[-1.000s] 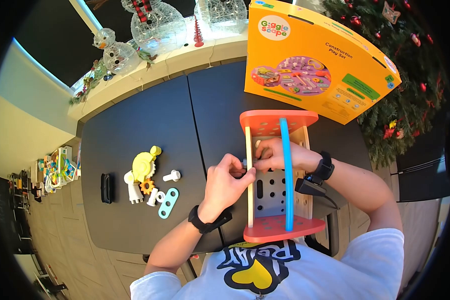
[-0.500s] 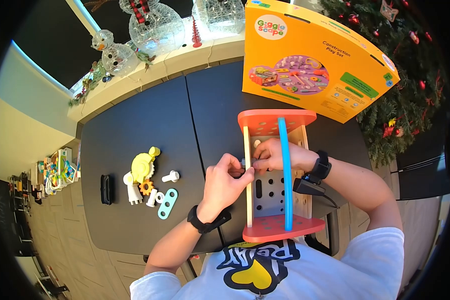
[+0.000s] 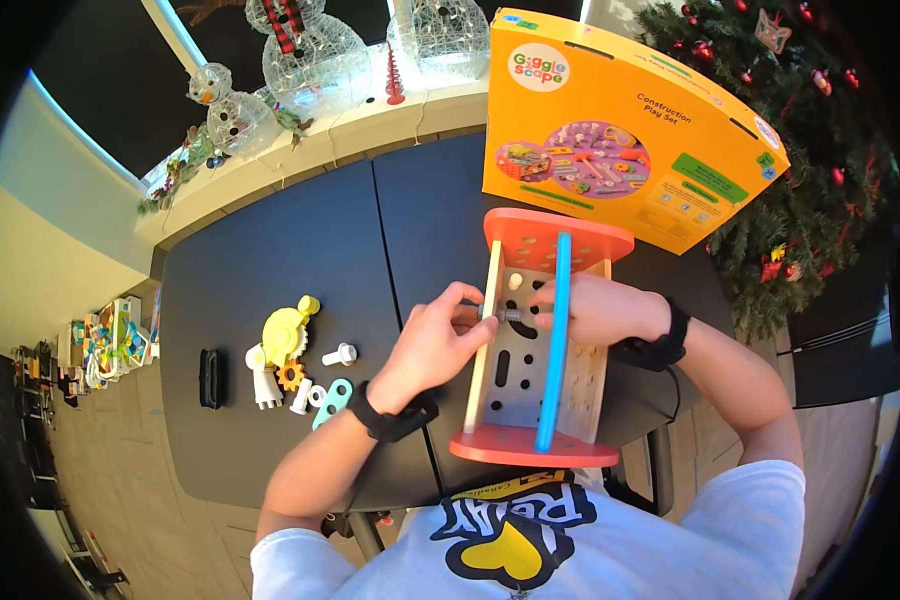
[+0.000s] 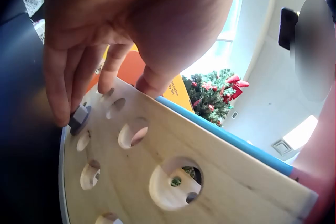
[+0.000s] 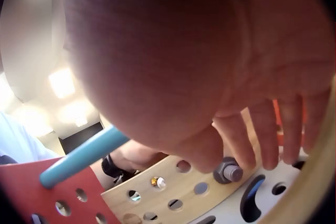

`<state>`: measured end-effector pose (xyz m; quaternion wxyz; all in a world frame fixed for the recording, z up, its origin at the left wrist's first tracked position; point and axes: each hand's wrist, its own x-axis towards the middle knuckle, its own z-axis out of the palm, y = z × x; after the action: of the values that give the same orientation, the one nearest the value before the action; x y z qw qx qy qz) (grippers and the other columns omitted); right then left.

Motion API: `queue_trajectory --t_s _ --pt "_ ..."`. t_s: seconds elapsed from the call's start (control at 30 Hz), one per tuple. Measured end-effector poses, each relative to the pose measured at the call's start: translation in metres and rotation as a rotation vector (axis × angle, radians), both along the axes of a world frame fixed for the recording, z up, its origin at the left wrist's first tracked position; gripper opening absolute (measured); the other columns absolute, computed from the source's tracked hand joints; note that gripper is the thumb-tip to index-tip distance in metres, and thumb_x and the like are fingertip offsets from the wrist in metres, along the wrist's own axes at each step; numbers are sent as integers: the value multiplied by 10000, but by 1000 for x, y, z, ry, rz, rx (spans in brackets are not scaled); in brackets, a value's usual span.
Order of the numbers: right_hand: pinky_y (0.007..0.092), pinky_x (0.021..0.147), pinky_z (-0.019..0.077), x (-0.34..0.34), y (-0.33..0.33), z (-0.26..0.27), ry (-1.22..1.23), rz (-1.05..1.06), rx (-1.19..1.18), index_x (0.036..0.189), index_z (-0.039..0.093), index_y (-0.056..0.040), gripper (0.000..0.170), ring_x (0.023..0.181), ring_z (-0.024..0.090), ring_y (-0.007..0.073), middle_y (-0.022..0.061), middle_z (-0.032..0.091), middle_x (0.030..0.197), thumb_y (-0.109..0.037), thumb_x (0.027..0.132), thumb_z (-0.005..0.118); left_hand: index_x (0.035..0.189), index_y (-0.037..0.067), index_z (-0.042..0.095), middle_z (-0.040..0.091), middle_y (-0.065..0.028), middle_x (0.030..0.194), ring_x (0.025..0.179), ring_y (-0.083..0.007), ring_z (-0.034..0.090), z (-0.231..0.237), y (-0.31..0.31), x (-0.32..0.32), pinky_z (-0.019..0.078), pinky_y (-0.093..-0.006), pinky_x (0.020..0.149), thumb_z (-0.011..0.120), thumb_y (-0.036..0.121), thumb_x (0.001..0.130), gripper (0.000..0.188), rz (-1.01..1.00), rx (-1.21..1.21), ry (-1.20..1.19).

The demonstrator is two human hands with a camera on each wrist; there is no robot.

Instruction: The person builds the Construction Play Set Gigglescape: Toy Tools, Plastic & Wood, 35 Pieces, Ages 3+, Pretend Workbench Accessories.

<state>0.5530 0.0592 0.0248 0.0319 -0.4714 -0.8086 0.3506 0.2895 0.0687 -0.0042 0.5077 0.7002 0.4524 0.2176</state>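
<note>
A toy toolbox with red ends [image 3: 560,230], a blue bar [image 3: 555,340] and a holed wooden side panel [image 4: 131,166] rests before me. A grey bolt [image 4: 80,117] passes through that panel near its far end. My left hand [image 3: 425,345] is at the panel, fingertips against the bolt's head on the outside and thumb at the top edge. Inside the box, a grey hex nut [image 5: 223,170] sits on the bolt's threaded end against the panel. My right hand [image 3: 615,312] reaches under the blue bar, fingers extended beside the nut with nothing held.
Left on the dark table lie a yellow toy piece [image 3: 286,335], an orange gear [image 3: 290,376], a white bolt [image 3: 340,355], a teal strip [image 3: 333,403] and a black case [image 3: 211,378]. A yellow box [image 3: 630,130] stands behind the toolbox, before a decorated tree [image 3: 810,200].
My right hand has let go at the bolt and drawn off to the right. The toolbox has turned slightly, its near end shifting left, and the left hand has moved slightly with it.
</note>
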Motion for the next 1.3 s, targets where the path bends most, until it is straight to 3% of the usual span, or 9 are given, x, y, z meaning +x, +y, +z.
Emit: queue_trajectory --t_s 0.2,0.37,0.43,0.6,0.63,0.87,1.03,1.17,1.3 --pt "465 881 559 13 -17 54 99 42 17 1223 699 -40 294 1024 686 414 202 717 1098 -229 1002 653 1240 24 600 783 -160 1030 967 -228 744 5 52 -15 566 -377 882 671 211 1025 293 -330 6 59" --pt "230 581 454 24 -21 75 352 -244 195 1072 696 -4 138 612 573 69 50 690 798 -109 983 695 1292 55 630 759 -203 1157 1095 -322 727 8 91 -25 550 -414 967 654 323 1034 373 -527 24 113" --pt "231 571 450 31 -16 63 413 -405 259 1049 692 5 127 601 569 66 45 697 815 -108 991 691 1394 28 601 719 -161 1254 1154 -212 677 23 100 -29 514 -350 1023 642 290 1064 423 -598 -2 198" --pt "282 653 546 43 -1 47 374 -603 178 1248 653 21 390 803 713 146 86 725 953 -325 1092 565 1347 -7 621 723 -138 1240 1112 -207 689 41 102 -73 542 -338 984 603 320 1083 421 -352 -82 46" --pt "330 716 577 42 -3 49 296 -636 53 1343 606 20 566 878 729 189 118 730 998 -469 1123 425 1324 -17 631 729 -143 1217 1070 -199 704 51 92 -83 558 -334 951 587 337 1089 427 -254 -86 88" --pt "317 742 596 54 8 38 66 -463 -303 1157 697 37 712 863 736 208 140 747 995 -546 1125 289 1208 -113 649 746 -205 1067 792 -202 755 47 0 -133 616 -301 704 508 546 1082 686 362 -320 69" --pt "279 641 555 46 -12 41 191 -492 -326 1115 726 -3 713 745 708 164 86 771 958 -571 1123 296 1292 -51 668 739 -203 1194 909 -268 765 10 -50 -133 637 -343 767 357 665 1077 809 321 -492 -25" --pt "320 722 613 46 -9 20 223 -615 -582 1334 655 -35 772 818 714 170 126 741 1030 -641 1099 240 1286 -40 661 732 -215 1189 1002 -304 753 4 -61 -129 638 -384 836 222 754 1045 939 331 -610 -14" --pt "311 725 598 44 -9 -20 329 -505 -451 1494 512 -79 772 829 694 156 93 707 1046 -670 1089 225 1296 -9 644 732 -199 1170 993 -306 755 1 -63 -118 635 -403 852 213 732 1058 889 332 -713 -77"
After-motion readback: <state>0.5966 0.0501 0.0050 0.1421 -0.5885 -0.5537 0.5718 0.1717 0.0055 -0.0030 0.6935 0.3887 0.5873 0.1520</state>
